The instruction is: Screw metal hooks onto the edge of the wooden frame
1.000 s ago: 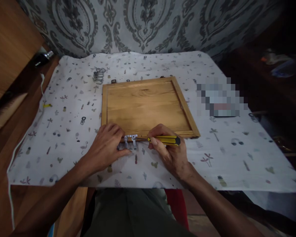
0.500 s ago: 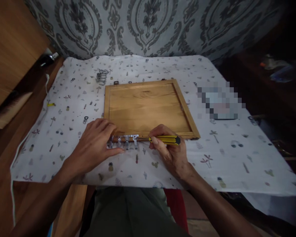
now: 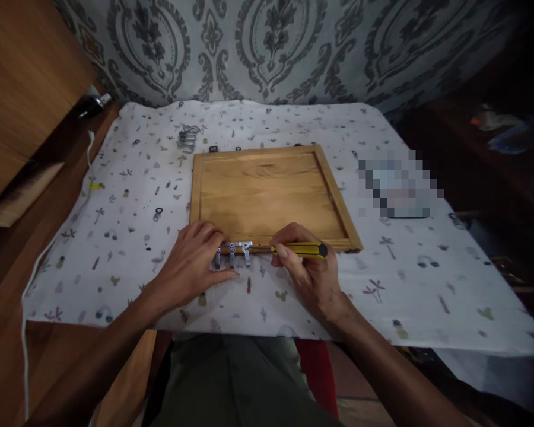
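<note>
A framed wooden board (image 3: 267, 190) lies flat on the patterned tablecloth. Along its near edge sits a row of silver metal hooks (image 3: 232, 255), several prongs pointing toward me. My left hand (image 3: 193, 255) is bent over the left end of this row and the frame's corner, with its thumb along the near side; it hides some of the hooks. In my right hand (image 3: 309, 273) is a screwdriver (image 3: 305, 249) with a yellow and black handle, held level against the near edge. Its thin shaft points left toward the hooks; where the tip touches is unclear.
More silver hooks (image 3: 187, 138) lie in a pile behind the board on the left. A pixelated flat object (image 3: 398, 187) rests on the right. Small dark fittings (image 3: 213, 149) show at the board's far edge. A white cable (image 3: 38, 261) runs along the table's left side.
My left hand has slid right along the near edge and now covers more of the hooks. My right hand keeps the screwdriver in nearly the same place. The view has shifted slightly.
</note>
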Tool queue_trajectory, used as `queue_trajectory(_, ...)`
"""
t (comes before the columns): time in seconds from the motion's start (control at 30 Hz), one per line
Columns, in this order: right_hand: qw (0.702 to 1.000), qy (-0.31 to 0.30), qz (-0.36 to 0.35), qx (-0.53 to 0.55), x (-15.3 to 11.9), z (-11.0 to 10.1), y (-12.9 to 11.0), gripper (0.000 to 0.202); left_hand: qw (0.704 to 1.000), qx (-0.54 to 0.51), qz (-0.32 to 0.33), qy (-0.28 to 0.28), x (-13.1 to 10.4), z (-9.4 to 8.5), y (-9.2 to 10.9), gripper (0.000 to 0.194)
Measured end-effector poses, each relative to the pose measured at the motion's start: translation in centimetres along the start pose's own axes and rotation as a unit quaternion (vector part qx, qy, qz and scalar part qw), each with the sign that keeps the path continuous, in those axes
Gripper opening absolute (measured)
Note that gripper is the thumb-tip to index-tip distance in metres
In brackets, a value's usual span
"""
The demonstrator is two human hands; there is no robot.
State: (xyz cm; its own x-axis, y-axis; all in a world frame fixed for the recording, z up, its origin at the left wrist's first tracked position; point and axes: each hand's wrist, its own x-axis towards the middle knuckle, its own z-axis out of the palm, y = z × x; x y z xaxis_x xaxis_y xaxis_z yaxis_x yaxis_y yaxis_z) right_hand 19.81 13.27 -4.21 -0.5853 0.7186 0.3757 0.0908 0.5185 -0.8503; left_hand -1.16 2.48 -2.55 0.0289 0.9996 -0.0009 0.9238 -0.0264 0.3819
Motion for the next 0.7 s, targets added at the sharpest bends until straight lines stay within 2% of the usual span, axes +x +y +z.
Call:
queue_trajectory(0.2, 1.0, 0.002, 0.0, 0.003, -0.03, 0.05, 0.04, 0.032, 1.0, -0.003, 0.0, 0.013, 0.03, 0.48, -0.3, 0.042)
queue_trajectory(0.5, 1.0, 0.0, 0.002, 0.009, -0.11, 0.09, 0.2, 0.032, 1.0, 0.002, 0.004, 0.017, 0.2, 0.54, -0.24, 0.041)
queue_trajectory(0.7, 1.0, 0.001, -0.002, 0.006, -0.13, 0.1, 0.12, 0.033, 0.999, 0.011, 0.012, 0.042, 0.21, 0.99, -0.48, 0.036)
